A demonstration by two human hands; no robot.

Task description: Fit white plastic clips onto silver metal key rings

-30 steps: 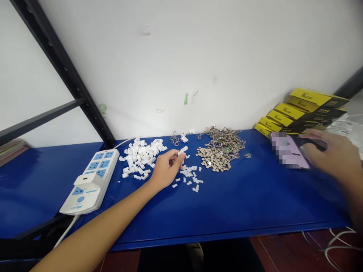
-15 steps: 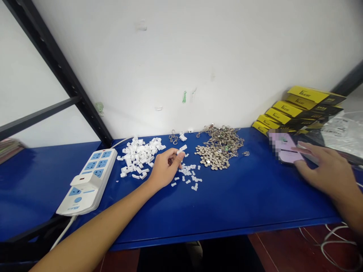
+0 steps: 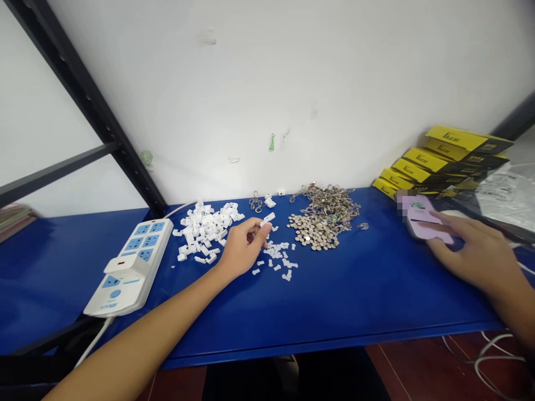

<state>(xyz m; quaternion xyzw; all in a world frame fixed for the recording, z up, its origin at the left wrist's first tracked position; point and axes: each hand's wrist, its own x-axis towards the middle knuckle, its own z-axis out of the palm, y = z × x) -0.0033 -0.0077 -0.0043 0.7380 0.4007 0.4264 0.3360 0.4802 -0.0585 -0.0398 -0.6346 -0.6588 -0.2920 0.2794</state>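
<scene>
Between thumb and fingers, my left hand [image 3: 244, 245] pinches a small white plastic casing [image 3: 268, 219]. A heap of similar white casings [image 3: 204, 228] lies to its left. Just right of the hand are scattered small translucent tabs [image 3: 278, 252]. Beyond these sits a pile of round coin batteries [image 3: 315, 231], with a tangle of metal clasps and chains [image 3: 330, 200] behind it. On the right, my right hand [image 3: 476, 245] is over the lower part of a phone [image 3: 422, 209] lying on the table, its fingers apart. Whether a fingertip touches the screen I cannot tell.
A white power strip [image 3: 142, 245] with a plugged-in adapter lies at the left. Yellow and black boxes [image 3: 451, 147] are stacked at the back right, beside clear plastic bags [image 3: 505, 192]. A few metal rings [image 3: 255, 201] lie near the wall. The blue table [image 3: 313, 312] has a front edge.
My right hand has shifted slightly left, farther over the phone. The phone's screen content looks different. My left hand stays where it was with the white casing.
</scene>
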